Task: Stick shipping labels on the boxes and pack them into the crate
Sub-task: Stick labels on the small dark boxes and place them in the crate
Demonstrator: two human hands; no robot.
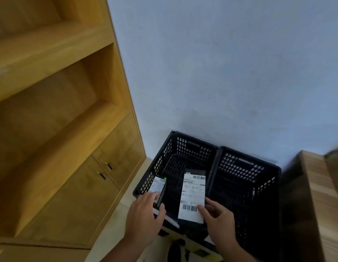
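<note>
Two black perforated crates stand side by side on the floor against the wall: the left crate [165, 154] and the right crate [274, 186]. My left hand [145, 212] grips a slim dark box [159, 187] with a white label and a green corner, held tilted over the left crate's near-left side. My right hand [219, 216] holds a larger dark box [195, 171] by its near end, thumb on its white barcode label [192, 197], over the left crate. The right crate looks empty.
A tall wooden shelf unit [51, 110] with cabinet doors fills the left. A pale wall [221, 72] rises behind the crates. A wooden bench or table edge [315, 195] stands at right. A light tiled floor [111, 224] lies between shelf and crates.
</note>
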